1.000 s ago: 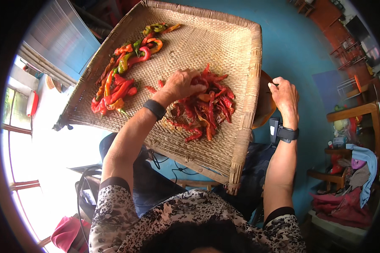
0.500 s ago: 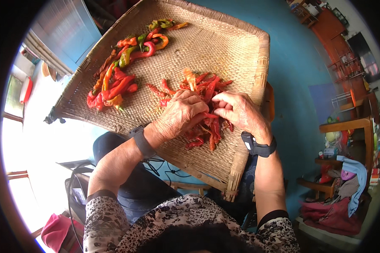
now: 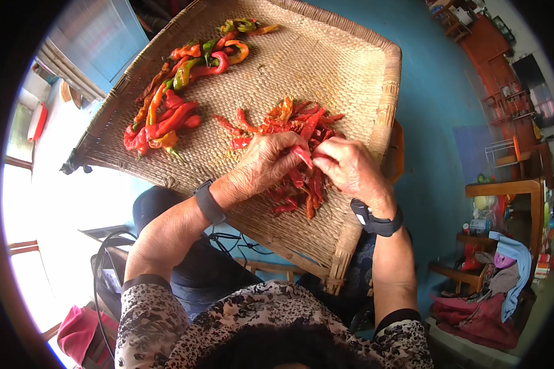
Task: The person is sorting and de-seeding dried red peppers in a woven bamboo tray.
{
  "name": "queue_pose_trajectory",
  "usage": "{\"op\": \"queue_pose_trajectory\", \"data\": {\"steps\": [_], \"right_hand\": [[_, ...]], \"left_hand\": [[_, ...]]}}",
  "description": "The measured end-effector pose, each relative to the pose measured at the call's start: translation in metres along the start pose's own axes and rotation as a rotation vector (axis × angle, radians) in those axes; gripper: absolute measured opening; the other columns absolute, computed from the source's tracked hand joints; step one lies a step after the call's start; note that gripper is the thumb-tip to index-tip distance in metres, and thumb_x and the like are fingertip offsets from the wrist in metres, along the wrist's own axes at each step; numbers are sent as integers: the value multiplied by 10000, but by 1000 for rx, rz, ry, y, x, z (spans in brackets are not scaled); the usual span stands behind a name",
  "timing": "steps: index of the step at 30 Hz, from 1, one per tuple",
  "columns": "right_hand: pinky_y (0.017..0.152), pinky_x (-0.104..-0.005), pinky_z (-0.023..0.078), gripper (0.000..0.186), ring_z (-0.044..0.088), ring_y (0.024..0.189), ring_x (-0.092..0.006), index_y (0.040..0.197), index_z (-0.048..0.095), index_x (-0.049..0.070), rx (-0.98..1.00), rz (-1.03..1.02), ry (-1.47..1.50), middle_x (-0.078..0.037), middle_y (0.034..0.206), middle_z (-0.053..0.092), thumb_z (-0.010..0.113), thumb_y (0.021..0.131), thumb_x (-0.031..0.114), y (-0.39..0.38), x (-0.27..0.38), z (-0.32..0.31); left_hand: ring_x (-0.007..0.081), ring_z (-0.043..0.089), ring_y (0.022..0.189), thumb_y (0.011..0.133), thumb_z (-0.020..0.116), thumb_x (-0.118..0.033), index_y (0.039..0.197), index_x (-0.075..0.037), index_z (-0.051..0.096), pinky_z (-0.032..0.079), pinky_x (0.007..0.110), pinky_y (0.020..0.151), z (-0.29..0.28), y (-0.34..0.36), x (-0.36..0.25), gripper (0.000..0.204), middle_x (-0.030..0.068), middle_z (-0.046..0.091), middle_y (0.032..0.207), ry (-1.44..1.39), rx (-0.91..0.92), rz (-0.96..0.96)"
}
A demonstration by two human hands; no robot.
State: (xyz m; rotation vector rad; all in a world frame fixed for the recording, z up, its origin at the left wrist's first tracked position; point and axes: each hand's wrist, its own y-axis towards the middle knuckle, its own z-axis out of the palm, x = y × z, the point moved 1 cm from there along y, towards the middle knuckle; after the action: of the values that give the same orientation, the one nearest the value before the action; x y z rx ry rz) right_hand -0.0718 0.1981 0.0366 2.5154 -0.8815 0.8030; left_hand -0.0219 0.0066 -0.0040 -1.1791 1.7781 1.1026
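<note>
A red chili pepper [image 3: 303, 155] is pinched between the thumb and fingers of my left hand [image 3: 264, 161], its end pointing to the right. My right hand [image 3: 349, 167] has its thumb and fingertips closed at that end of the pepper, close against my left hand. Under and around both hands spreads a pile of shrivelled red chili peppers [image 3: 314, 123]. Whole glossy peppers, red, orange and green [image 3: 177, 120], lie in a curved row on the left side of the woven tray [image 3: 326, 52].
The tray has a raised woven rim [image 3: 393, 80] and rests over my knees. Past its right edge is blue floor [image 3: 434, 154], with a wooden chair [image 3: 505, 186] heaped with cloths. Dark cables [image 3: 228, 243] hang below the tray's near edge.
My hands have drawn close together, with the red chili pepper now raised into plain view between them. The right fingers have closed at its end. The whole view has shifted slightly.
</note>
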Motion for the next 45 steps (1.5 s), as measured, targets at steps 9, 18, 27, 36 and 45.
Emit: {"op": "queue_pose_trajectory", "data": {"steps": [9, 18, 27, 36, 45], "right_hand": [[548, -227, 444, 270, 522, 612, -63, 1078, 628, -5, -572, 218, 81, -6, 711, 584, 573, 957, 230, -33, -42, -51], [709, -411, 498, 314, 601, 744, -359, 1177, 588, 38, -622, 401, -670, -194, 917, 633, 609, 903, 192, -68, -94, -79], [633, -337, 540, 399, 670, 737, -224, 1187, 577, 61, -61, 26, 120, -143, 939, 668, 694, 805, 43, -16, 4, -9], [613, -358, 508, 128, 637, 704, -298, 931, 624, 36, -139, -126, 95, -122, 801, 625, 664, 812, 12, -8, 6, 5], [573, -218, 438, 167, 503, 610, -60, 964, 626, 9, -954, 250, 96, 16, 705, 587, 611, 929, 171, -33, -43, -69]], "left_hand": [[76, 538, 718, 973, 551, -224, 1097, -40, 596, 468, 239, 655, -20, 13, 16, 227, -2, 568, 810, -90, -83, -198], [66, 515, 718, 966, 548, -172, 1122, -26, 583, 453, 243, 638, -11, 13, 16, 216, -19, 559, 794, -9, 50, -266], [63, 545, 647, 996, 505, -255, 1091, -44, 615, 482, 222, 578, 10, 1, -11, 257, -20, 575, 739, -421, 314, -370], [78, 526, 593, 1001, 470, -354, 870, -29, 600, 448, 258, 540, 6, -2, -8, 374, -11, 551, 673, -359, 324, -312], [271, 620, 936, 802, 713, -258, 1206, -115, 572, 521, 380, 774, -71, 12, 19, 451, 87, 614, 1053, 788, 117, -43]]}}
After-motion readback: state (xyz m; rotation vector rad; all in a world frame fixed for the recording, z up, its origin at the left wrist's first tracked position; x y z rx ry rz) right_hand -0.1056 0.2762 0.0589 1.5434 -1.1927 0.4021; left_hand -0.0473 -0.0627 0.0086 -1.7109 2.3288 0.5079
